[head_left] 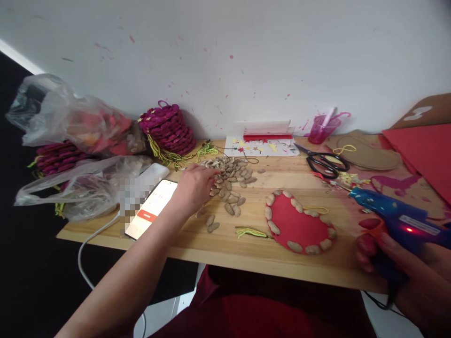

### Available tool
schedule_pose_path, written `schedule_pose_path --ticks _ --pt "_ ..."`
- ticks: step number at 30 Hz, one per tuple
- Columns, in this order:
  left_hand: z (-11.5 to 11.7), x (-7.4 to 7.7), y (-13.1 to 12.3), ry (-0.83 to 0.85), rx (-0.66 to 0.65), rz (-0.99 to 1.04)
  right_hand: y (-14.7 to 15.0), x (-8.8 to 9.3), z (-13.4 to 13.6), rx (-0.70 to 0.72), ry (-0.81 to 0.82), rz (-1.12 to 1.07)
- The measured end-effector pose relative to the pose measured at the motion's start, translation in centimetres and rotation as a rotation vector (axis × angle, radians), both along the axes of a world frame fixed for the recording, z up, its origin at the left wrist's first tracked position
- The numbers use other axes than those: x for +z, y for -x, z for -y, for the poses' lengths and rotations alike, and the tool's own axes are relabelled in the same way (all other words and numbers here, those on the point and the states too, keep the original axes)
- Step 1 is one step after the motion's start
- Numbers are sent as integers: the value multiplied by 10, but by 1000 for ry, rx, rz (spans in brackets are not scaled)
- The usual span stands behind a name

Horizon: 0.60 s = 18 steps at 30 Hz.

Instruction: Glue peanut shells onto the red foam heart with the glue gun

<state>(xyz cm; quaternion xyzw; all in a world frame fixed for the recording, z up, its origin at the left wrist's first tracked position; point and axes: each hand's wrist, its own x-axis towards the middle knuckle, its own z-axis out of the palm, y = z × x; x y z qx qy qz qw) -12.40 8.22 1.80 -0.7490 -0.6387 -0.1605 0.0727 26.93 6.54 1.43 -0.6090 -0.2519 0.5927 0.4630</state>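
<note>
My left hand [198, 185] reaches over the near left side of a loose pile of tan oval shell pieces [230, 180]. Its fingers look apart at the pile; part of them is hidden behind the hand. In my right hand [398, 263] is a blue glue gun [391, 209] with an orange trigger and a lit red light, its nozzle pointing left over the table. Between the hands lies a red heart [299, 223] edged with similar tan pieces, with gaps at its upper right and lower left. A yellow-green tassel [252, 231] sticks out at its left.
Black-handled scissors [326, 162] lie beyond the heart, near a pink cup [322, 129]. A lit phone [151, 206] sits under my left forearm. Plastic bags [98, 126] and a purple woven basket [169, 126] stand left. Red sheets [423, 145] lean at right.
</note>
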Motion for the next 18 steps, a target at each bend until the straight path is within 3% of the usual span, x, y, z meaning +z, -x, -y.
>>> schedule_pose_path --ticks 5,10,14,18 --pt "-13 1 -2 21 -2 -40 -3 -12 7 60 -88 45" --pt "-14 8 -7 149 13 35 -5 -16 11 59 -124 47" --pt "-16 11 0 73 60 24 -8 -13 6 52 -73 24" --pt "-27 4 5 60 -20 21 -12 -16 4 91 -35 22"
